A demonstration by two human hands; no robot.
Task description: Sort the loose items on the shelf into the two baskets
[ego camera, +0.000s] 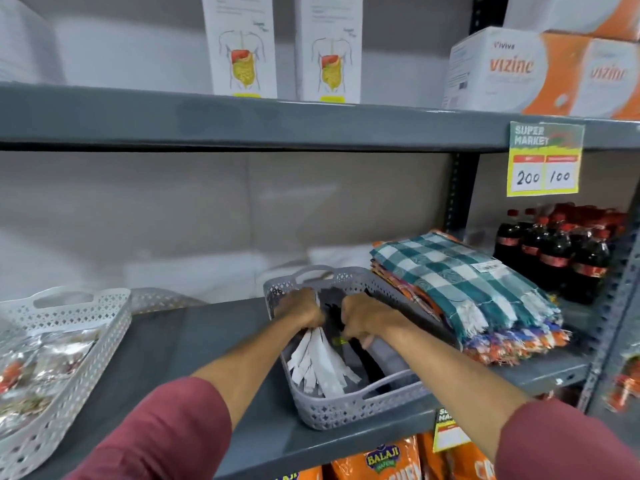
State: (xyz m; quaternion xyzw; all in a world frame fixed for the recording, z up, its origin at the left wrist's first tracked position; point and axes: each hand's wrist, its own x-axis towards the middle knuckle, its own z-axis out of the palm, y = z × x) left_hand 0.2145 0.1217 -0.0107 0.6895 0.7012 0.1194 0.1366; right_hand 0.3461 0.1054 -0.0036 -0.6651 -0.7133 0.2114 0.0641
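A grey perforated basket (346, 408) stands on the middle shelf, near its front edge. Both my hands are inside it. My left hand (299, 308) is closed on a bundle of white strips (320, 367) that fans out toward me. My right hand (363, 318) grips dark and grey folded items (384, 355) beside the strips. A white perforated basket (86, 327) sits at the left end of the shelf and holds several silvery foil packets (41, 362).
A stack of folded checked cloths (467, 289) lies right of the grey basket, touching it. Dark soda bottles (561, 251) stand behind at far right. Boxes line the upper shelf; orange snack bags (381, 460) sit below. Bare shelf surface (194, 341) lies between the baskets.
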